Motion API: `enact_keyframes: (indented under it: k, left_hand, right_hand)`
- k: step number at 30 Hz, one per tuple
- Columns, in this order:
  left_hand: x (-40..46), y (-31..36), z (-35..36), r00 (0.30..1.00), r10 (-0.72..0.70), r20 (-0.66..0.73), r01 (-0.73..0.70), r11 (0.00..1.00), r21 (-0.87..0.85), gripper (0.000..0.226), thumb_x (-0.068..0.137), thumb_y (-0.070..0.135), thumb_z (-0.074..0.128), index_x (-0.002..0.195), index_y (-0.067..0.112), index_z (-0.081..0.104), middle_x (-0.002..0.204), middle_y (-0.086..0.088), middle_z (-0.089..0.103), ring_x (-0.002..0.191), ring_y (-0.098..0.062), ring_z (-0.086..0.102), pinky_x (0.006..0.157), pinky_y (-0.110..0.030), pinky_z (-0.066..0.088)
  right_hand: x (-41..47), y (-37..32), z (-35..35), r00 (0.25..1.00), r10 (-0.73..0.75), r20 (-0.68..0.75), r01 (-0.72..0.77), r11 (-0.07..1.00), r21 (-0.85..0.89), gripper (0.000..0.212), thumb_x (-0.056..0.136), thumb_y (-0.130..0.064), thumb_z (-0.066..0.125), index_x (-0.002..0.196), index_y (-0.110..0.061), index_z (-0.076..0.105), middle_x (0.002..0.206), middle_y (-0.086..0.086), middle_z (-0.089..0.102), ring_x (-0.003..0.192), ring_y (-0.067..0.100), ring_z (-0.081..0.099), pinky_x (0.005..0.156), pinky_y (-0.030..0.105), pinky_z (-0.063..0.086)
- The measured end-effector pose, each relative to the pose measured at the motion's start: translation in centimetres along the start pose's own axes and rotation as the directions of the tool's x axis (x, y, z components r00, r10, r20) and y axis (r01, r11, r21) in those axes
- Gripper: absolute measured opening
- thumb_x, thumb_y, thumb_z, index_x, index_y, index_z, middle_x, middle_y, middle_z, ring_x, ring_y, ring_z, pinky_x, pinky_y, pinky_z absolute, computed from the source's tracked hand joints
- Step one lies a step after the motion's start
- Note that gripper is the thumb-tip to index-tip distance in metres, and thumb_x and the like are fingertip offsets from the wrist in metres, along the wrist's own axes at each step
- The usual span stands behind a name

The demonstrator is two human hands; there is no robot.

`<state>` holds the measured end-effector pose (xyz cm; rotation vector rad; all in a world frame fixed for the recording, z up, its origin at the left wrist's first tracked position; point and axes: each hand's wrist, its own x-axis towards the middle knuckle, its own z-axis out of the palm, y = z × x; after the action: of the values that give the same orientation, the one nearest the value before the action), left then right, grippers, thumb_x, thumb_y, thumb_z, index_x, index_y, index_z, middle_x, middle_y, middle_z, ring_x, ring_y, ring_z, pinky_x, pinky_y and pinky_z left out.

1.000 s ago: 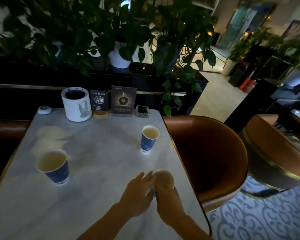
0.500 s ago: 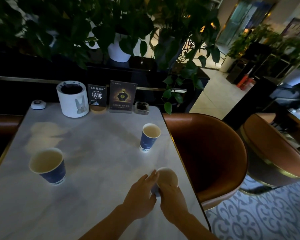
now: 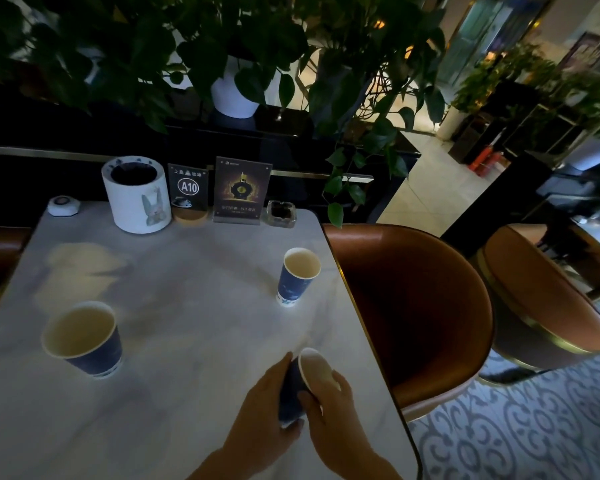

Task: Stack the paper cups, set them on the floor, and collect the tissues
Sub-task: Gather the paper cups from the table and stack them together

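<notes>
Your widest open stretch of table (image 3: 187, 341) lies from 10 to 12 o'clock. One cup (image 3: 85, 337) blocks at 9 o'clock, another cup (image 3: 298, 275) at 1 o'clock. Signs (image 3: 241, 190) and a white holder (image 3: 137, 195) line the far edge.

A pale marble desk (image 3: 187, 341) with a thin gold rim is seen. Along its far edge, a white round holder with a rabbit picture (image 3: 136, 195), a dark "A10" sign (image 3: 187, 187), a dark bottle picture card (image 3: 241, 190) and a small glass ashtray (image 3: 281, 213) are lined up. A small white button (image 3: 63, 205) is placed at the far left corner. Two brown round-backed chairs (image 3: 413, 306) are set to the right. Big green leafy plants (image 3: 222, 46) are seen behind.
</notes>
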<state>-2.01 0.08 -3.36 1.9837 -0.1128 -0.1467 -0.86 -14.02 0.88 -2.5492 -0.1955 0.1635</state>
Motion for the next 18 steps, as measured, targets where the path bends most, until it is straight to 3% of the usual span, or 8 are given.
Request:
enact_keyframes:
  k: [2,3,6,8,12,13,15,18]
  left_hand:
    - [-0.2,-0.6,-0.5,0.998,-0.046,-0.042,0.045,0.999,-0.024,0.089,0.068,0.045,0.072,0.139,0.052,0.017,0.142,0.024,0.039,0.130,0.002,0.043,0.106,-0.020,0.039]
    - [-0.2,-1.0,-0.7,0.995,-0.068,-0.068,0.065,0.997,-0.038,0.095,0.062,0.049,0.076,0.140,0.049,0.023,0.139,0.026,0.044,0.126,0.004,0.047,0.104,-0.022,0.042]
    - [-0.1,-1.9,-1.5,0.990,-0.108,-0.093,0.103,0.993,-0.058,0.106,0.050,0.060,0.083,0.142,0.043,0.033,0.134,0.028,0.052,0.121,0.008,0.052,0.102,-0.026,0.046]
    - [0.1,-2.0,-2.2,0.989,-0.108,-0.097,0.104,0.994,-0.046,0.099,0.051,0.058,0.083,0.138,0.043,0.039,0.130,0.028,0.055,0.117,0.009,0.053,0.099,-0.026,0.048]
    - [0.5,-1.9,-3.3,0.982,-0.137,-0.131,0.133,0.990,-0.045,0.082,0.053,0.052,0.082,0.126,0.047,0.045,0.117,0.027,0.062,0.105,0.008,0.060,0.090,-0.023,0.052]
    - [0.6,-2.0,-3.5,0.978,-0.151,-0.143,0.146,0.988,-0.045,0.081,0.052,0.053,0.082,0.123,0.051,0.043,0.115,0.030,0.061,0.102,0.011,0.059,0.086,-0.017,0.050]
    - [0.8,-2.2,-4.2,0.971,-0.169,-0.167,0.163,0.985,-0.051,0.080,0.052,0.051,0.084,0.116,0.060,0.038,0.109,0.037,0.057,0.096,0.019,0.056,0.077,-0.009,0.046]
    - [1.0,-2.8,-5.3,0.959,-0.182,-0.215,0.170,0.983,-0.075,0.082,0.052,0.044,0.086,0.116,0.061,0.038,0.107,0.038,0.058,0.095,0.016,0.057,0.071,-0.008,0.046]
  right_hand:
    - [0.3,-1.0,0.2,0.998,-0.040,0.054,0.038,0.998,0.047,0.037,0.095,-0.030,0.051,0.131,-0.025,0.049,0.124,-0.009,0.056,0.110,0.001,0.055,0.103,0.025,0.044]
    - [0.5,-1.3,0.1,0.997,-0.038,0.065,0.034,0.997,0.072,0.040,0.095,-0.031,0.050,0.134,-0.024,0.048,0.127,-0.009,0.055,0.115,0.003,0.052,0.104,0.019,0.040]
    - [1.1,-2.2,-0.1,0.993,0.016,0.115,-0.036,0.985,0.170,0.036,0.097,-0.029,0.048,0.133,-0.022,0.049,0.120,-0.017,0.048,0.114,0.002,0.049,0.088,-0.002,0.032]
    - [1.3,-2.8,0.0,0.988,0.049,0.147,-0.077,0.978,0.192,0.035,0.098,-0.032,0.046,0.131,-0.022,0.048,0.117,-0.018,0.044,0.114,0.003,0.048,0.083,-0.004,0.029]
    - [2.2,-4.3,-0.1,0.984,0.034,0.175,-0.074,0.972,0.223,0.049,0.089,-0.060,0.035,0.121,-0.027,0.052,0.109,-0.017,0.050,0.100,-0.002,0.048,0.086,0.010,0.036]
    - [2.6,-4.3,-0.2,0.986,-0.022,0.165,-0.021,0.967,0.254,0.044,0.090,-0.059,0.037,0.114,-0.029,0.056,0.107,-0.015,0.055,0.098,-0.004,0.051,0.087,0.013,0.040]
    - [3.7,-4.4,-0.5,0.988,-0.089,0.127,0.048,0.954,0.295,0.023,0.095,-0.036,0.046,0.113,-0.028,0.059,0.111,-0.013,0.058,0.102,-0.008,0.050,0.093,0.016,0.042]
    - [6.3,-3.9,-1.0,0.997,-0.067,-0.048,0.076,0.970,0.230,0.034,0.094,-0.038,0.047,0.126,-0.027,0.051,0.131,-0.009,0.054,0.122,-0.001,0.046,0.107,0.026,0.039]
